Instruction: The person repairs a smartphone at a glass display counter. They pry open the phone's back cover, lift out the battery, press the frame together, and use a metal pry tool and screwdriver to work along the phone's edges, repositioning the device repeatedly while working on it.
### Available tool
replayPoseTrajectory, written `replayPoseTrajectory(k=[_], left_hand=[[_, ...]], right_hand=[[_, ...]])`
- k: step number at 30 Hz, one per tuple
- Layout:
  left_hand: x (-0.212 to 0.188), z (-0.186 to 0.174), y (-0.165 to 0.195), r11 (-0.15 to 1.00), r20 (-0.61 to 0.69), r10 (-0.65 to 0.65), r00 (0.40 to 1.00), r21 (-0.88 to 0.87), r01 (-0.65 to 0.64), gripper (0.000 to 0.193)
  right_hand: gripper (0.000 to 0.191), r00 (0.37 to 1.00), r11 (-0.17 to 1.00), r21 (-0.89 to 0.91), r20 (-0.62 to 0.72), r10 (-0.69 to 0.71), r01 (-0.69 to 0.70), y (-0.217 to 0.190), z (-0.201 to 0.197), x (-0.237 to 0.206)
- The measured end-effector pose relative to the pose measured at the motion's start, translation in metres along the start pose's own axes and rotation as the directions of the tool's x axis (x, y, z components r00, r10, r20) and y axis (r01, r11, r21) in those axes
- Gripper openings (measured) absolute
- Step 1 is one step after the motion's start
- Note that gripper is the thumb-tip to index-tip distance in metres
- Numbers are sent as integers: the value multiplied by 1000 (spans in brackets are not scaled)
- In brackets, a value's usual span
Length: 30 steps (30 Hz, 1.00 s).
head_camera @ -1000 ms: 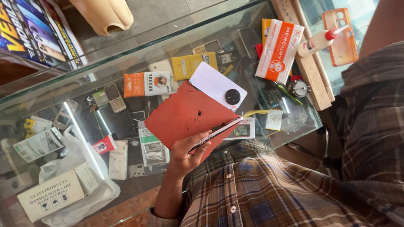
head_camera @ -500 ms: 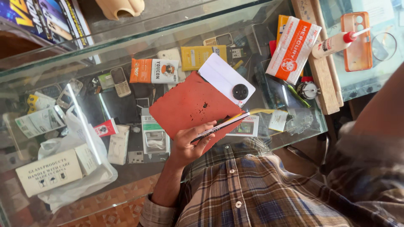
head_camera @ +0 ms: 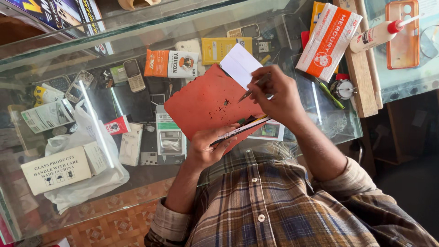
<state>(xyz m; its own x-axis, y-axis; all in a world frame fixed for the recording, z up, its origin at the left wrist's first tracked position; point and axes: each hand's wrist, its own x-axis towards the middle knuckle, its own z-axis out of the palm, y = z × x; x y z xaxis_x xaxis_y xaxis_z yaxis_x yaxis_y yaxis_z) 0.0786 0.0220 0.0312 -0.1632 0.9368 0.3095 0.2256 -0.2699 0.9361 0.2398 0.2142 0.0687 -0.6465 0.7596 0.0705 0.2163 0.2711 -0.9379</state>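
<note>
My left hand [head_camera: 208, 147] grips the near edge of a stained red pad [head_camera: 201, 103], together with a thin flat device [head_camera: 242, 130] seen edge-on under it. It holds both over the glass counter [head_camera: 320, 123]. A white phone back [head_camera: 238, 64] lies on the pad's far corner. My right hand [head_camera: 276, 93] rests over that white piece and pinches a slim pointed tool [head_camera: 249, 93], whose tip touches the pad beside the phone. The phone's lower part is hidden by my fingers.
An orange-and-white packet [head_camera: 329, 41], a glue bottle [head_camera: 375, 34], an orange phone case [head_camera: 402, 34] and a wooden block [head_camera: 361, 77] lie at the right. Small phones [head_camera: 132, 73] and boxes show under the glass. A white plastic bag [head_camera: 77, 183] with cartons sits at the left.
My right hand has come in from the right with the tool and now covers the white phone's round dark part. The left hand still holds the pad.
</note>
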Motion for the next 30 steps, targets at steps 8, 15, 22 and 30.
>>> replayPoseTrajectory(k=[8, 15, 22, 30], left_hand=[[1, -1, 5, 998, 0, 30, 1000, 60, -30, 32], [4, 7, 16, 997, -79, -8, 997, 78, 14, 27], [10, 17, 20, 990, -128, -78, 989, 108, 92, 25], [11, 18, 23, 986, -117, -124, 985, 96, 136, 28]], right_hand=[[13, 996, 986, 147, -22, -81, 83, -2, -7, -4], [11, 999, 839, 542, -47, -21, 43, -12, -20, -48], [24, 994, 915, 404, -104, 25, 19, -21, -1, -89], [25, 979, 926, 323, -123, -163, 194, -19, 15, -93]])
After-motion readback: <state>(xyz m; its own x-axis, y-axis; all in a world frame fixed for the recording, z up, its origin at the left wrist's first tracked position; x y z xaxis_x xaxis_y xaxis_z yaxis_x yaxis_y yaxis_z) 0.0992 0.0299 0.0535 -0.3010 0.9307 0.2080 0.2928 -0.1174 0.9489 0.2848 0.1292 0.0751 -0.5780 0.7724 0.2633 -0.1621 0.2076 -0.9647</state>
